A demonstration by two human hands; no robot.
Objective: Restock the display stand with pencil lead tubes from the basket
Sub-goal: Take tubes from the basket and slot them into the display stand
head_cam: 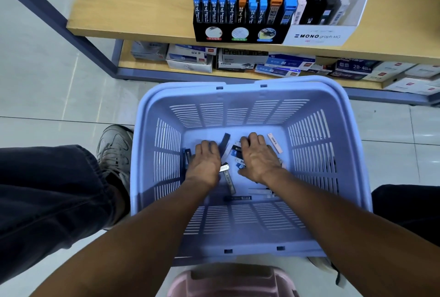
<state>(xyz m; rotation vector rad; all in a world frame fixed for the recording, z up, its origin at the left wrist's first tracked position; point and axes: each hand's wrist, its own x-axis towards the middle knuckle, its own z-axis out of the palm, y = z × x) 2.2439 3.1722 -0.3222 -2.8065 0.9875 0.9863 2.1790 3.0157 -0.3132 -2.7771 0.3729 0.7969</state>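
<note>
A lilac plastic basket stands on the floor in front of me with several pencil lead tubes scattered on its bottom, dark ones and a pale pink one. Both my hands reach down into it. My left hand lies palm down over the tubes at the left, fingers curled; what it holds is hidden. My right hand covers tubes in the middle, fingers bent over them. On the wooden shelf above stands the black display stand, its slots filled with blue-capped and orange-capped tubes.
A white MONO graph box of lead cases sits right of the stand. The lower shelf carries stacked stationery boxes. My legs and a grey shoe flank the basket. A pink stool is beneath me.
</note>
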